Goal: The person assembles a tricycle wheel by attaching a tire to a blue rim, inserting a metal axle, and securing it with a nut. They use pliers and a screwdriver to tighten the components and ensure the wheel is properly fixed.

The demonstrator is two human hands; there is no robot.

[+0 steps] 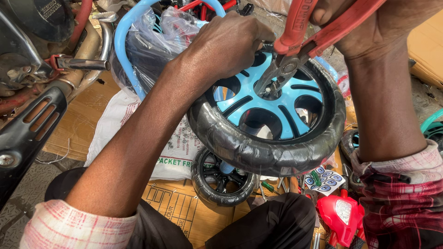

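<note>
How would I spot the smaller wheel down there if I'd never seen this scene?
Start at the big wheel with blue spokes that the left hand steadies. Just below its lower left edge, on the flattened cardboard, lies the smaller wheel. Its spokes are black rather than blue, and neither hand touches it.

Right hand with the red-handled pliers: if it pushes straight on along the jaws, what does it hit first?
Probably the hub of the blue-spoked wheel: the red-handled pliers in the right hand already point into it; contact depth unclear.

hands [277, 27], red pliers [295, 41], blue wheel [272, 115]
</note>
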